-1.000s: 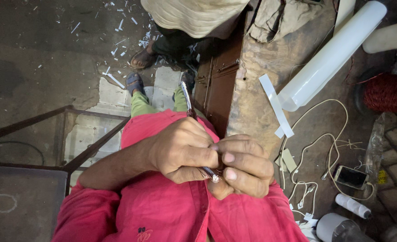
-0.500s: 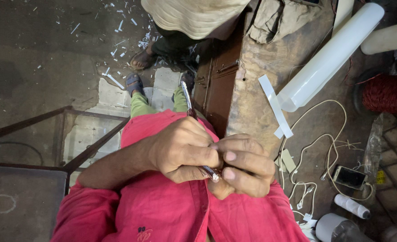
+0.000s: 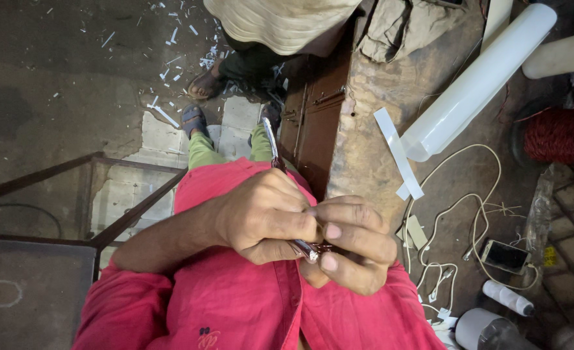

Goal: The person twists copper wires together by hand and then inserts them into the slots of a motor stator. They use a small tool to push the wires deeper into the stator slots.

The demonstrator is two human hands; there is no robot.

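Both hands clasped, small metal tool mostly hidden

Tube on workbench, right.

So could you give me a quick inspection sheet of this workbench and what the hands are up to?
Surface: worn brown workbench, stained.
Job's things: slim metal tool, gripped in the left hand; its shiny tip meets the right hand.
Clutter: white tube, white strip, phone, red wire spool, crumpled cloth.
Hands: both closed together over the lap.
Cables: white cable, loosely looped on the bench.
Surroundings: another person's sandalled foot, white scraps on the floor.
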